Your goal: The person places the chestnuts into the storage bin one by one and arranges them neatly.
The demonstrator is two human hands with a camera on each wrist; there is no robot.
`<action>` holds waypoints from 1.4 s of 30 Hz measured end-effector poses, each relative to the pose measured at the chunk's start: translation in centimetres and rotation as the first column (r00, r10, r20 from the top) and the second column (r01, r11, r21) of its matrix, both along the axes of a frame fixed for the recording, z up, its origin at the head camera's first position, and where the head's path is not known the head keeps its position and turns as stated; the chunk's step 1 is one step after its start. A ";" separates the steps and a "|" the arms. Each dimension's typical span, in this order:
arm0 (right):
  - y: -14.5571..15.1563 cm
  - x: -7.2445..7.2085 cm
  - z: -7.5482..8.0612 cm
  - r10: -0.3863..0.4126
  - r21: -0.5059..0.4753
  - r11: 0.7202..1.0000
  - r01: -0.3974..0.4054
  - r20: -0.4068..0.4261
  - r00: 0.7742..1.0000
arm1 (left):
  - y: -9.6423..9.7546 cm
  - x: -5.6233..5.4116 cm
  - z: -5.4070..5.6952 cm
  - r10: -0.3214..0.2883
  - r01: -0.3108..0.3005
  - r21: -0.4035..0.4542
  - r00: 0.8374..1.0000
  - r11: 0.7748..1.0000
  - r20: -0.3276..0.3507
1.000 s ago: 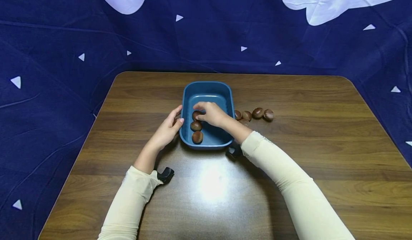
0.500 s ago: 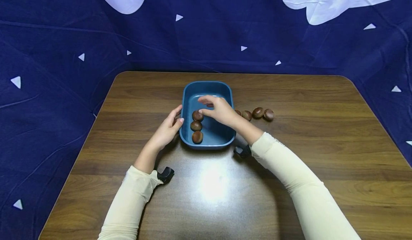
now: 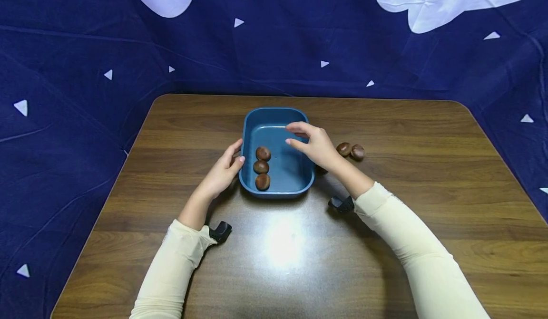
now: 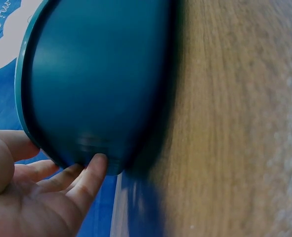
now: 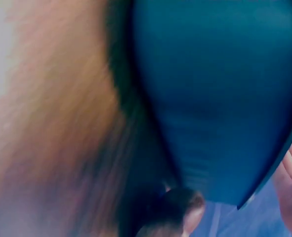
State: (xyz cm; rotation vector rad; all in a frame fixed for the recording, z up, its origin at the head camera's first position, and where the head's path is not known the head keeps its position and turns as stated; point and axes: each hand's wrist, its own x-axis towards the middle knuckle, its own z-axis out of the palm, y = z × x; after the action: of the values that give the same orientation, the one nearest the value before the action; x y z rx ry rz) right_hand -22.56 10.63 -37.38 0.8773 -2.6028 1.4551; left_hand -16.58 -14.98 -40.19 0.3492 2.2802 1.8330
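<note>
A blue rectangular container (image 3: 276,195) stands on the table. Three brown chestnuts (image 3: 260,167) form a row along its left inner side. My left hand (image 3: 220,176) touches the container's left side, its fingers resting against the outer wall (image 4: 96,98) in the left wrist view. Above the right rim is my right hand (image 3: 317,148), thumb and fingers parted, nothing between them. Two chestnuts (image 3: 351,151) lie on the table just beyond it. Part of a dark chestnut (image 3: 321,170) shows under the hand; others there are hidden. Blurred chestnuts (image 5: 185,202) appear low in the right wrist view.
The wooden table (image 3: 180,133) reaches back to a dark blue cloth (image 3: 274,48) with white clouds and triangles. Each wrist carries a black camera mount, one on the left (image 3: 220,232) and one on the right (image 3: 341,204).
My right hand has lifted away from the top chestnut in the row and moved right to the container's right rim. The left hand and the container have stayed put.
</note>
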 end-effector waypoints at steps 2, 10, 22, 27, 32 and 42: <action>0.5 0.2 -0.2 -0.023 -0.016 1.000 0.022 -0.015 1.000 | 0.0 0.0 0.1 0.001 -0.001 0.003 1.000 1.000 0.005; 2.9 1.1 -1.1 -0.091 -0.132 0.987 0.091 0.002 0.996 | 0.4 0.8 1.9 -0.010 0.009 0.022 0.999 1.000 0.033; 6.4 2.5 -3.1 -0.176 -0.092 0.979 0.183 0.086 0.981 | 0.0 0.1 0.5 -0.005 0.005 0.006 0.999 1.000 0.036; 7.3 2.6 -4.1 -0.196 -0.011 0.980 0.198 0.096 0.976 | 0.4 1.0 2.3 -0.010 0.010 -0.001 0.999 1.000 0.032; 7.6 2.9 -4.7 -0.189 0.011 0.982 0.189 0.106 0.976 | 0.5 1.1 2.5 -0.018 0.017 0.019 0.999 1.000 0.035; 7.7 3.3 -4.8 -0.174 0.135 0.978 0.156 0.128 0.976 | 0.2 0.5 1.1 -0.017 0.016 0.032 0.999 0.999 0.029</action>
State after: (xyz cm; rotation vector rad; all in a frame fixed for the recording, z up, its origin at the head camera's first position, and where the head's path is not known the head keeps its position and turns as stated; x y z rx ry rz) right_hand -19.26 18.29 -42.23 0.5690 -2.8149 1.3710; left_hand -16.05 -14.82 -39.05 0.3429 2.2247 1.8558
